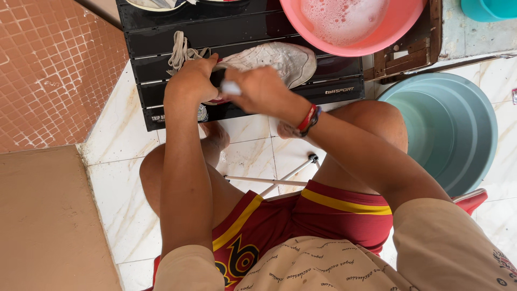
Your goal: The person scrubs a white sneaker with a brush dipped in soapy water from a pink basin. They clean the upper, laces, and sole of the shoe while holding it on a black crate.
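A white sneaker [280, 60] lies on its side on a low black slatted table [161, 40], its loose laces [180, 51] trailing to the left. My left hand [191, 81] grips the shoe's near end. My right hand [261, 89] is closed around a small brush with a pale handle [230, 88], pressed against the shoe beside the left hand. A red band [308, 118] circles my right wrist. The brush head is hidden between my hands.
A pink basin of soapy water [350, 24] stands on the table at the back right. A large pale green tub [447, 126] sits on the tiled floor at right. A brown tiled wall [48, 64] and a tan ledge [48, 215] are to the left.
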